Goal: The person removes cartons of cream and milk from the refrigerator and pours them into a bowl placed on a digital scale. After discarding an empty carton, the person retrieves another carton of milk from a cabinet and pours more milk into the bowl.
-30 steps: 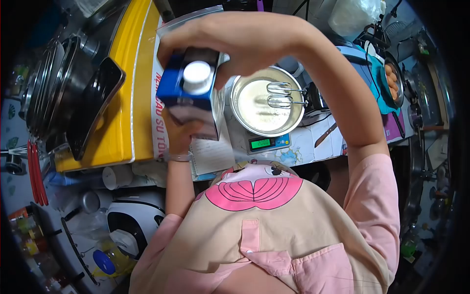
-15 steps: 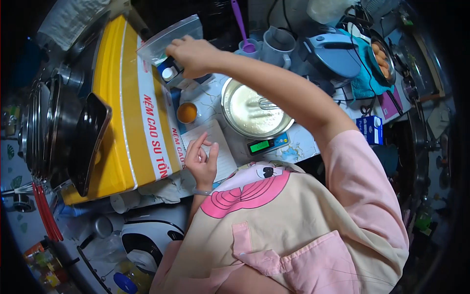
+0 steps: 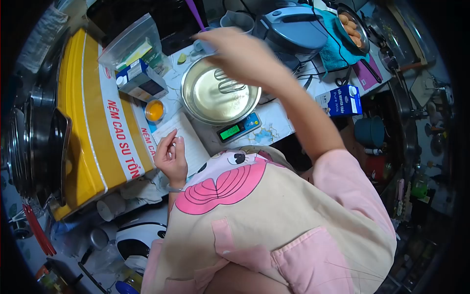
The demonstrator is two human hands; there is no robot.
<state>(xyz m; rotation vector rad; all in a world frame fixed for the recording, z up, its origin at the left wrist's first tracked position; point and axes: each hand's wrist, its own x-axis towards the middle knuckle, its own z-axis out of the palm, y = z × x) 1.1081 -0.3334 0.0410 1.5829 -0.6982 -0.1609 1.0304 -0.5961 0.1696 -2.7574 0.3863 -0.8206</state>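
My right hand (image 3: 234, 55) is blurred by motion above the far rim of a steel bowl (image 3: 187, 100), close to a purple spoon (image 3: 196, 14) in a cup. Pale liquid lies in the bowl, with wire beaters (image 3: 230, 85) in it. The bowl stands on a digital scale (image 3: 240, 128) with a lit green display. My left hand (image 3: 171, 158) hovers over an open notebook (image 3: 192, 142), holding nothing, fingers loosely bent and thumb apart. Beyond it are a small glass of egg yolk (image 3: 154, 111) and a dark blue carton (image 3: 142, 82).
A long yellow box (image 3: 88, 127) borders the left side. A zip bag (image 3: 132, 41) leans behind the carton. At the back right are a blue-grey appliance (image 3: 296, 32) and a pan of eggs (image 3: 350, 28). A milk carton (image 3: 342, 100) sits at the right table edge.
My right hand has left the zip bag and carton and swung right, over the bowl's far side. My left hand stays by the notebook, its fingers closer together. The view has shifted.
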